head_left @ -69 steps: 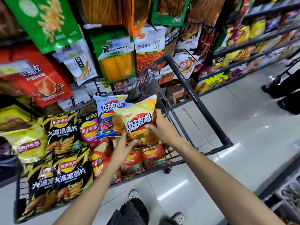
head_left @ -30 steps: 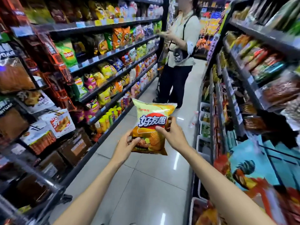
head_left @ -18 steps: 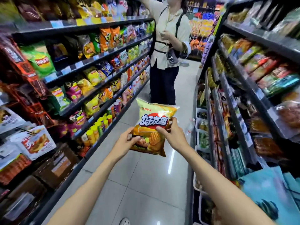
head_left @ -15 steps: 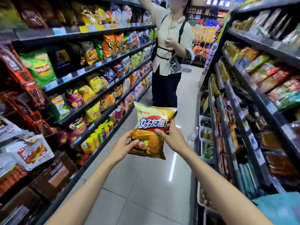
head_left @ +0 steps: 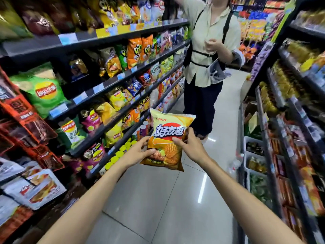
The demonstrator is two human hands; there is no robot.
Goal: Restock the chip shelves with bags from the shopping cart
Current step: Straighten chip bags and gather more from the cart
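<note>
I hold a yellow-orange chip bag (head_left: 167, 125) with a red and blue logo upright in front of me, over the aisle floor. My left hand (head_left: 139, 152) grips its lower left edge, thumb on the front. My right hand (head_left: 191, 147) grips its right side, thumb across the logo. The chip shelves (head_left: 112, 81) run along the left, packed with green, yellow, orange and purple bags. The shopping cart is out of view.
A person (head_left: 207, 55) in a pale shirt and dark trousers stands close ahead in the aisle, one arm raised to the top left shelf. Snack shelves (head_left: 284, 120) line the right side. Tube cans (head_left: 121, 152) stand on the bottom left shelf. Tiled floor (head_left: 167, 199) lies below.
I turned from the shopping cart into the aisle with the bag in both hands and moved closer to the left shelves and the person, who raised an arm to the top shelf.
</note>
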